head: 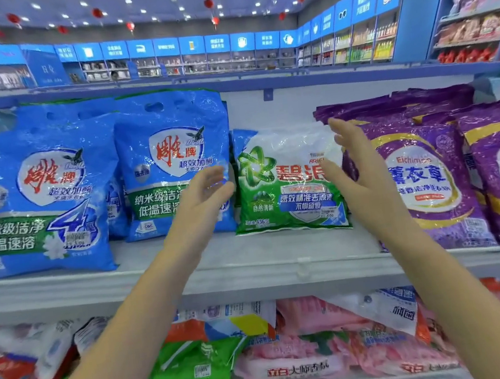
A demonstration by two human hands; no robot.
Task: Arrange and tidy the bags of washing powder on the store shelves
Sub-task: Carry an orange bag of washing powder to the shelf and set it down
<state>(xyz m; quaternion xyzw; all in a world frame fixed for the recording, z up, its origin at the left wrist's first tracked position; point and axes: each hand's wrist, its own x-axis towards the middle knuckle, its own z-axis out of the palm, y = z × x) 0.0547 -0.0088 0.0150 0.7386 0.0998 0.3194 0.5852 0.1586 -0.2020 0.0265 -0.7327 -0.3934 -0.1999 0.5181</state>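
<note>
- Both my forearms rise from the bottom edge. My left hand and right hand hold nothing, fingers straight and loosely spread.
- Green bag leans back on the middle shelf, broad face toward me, directly between my palms.
- Right hand is nearer, overlapping its right edge; contact unconfirmed.
- Blue bag stands to its left, purple bag to its right.
</note>
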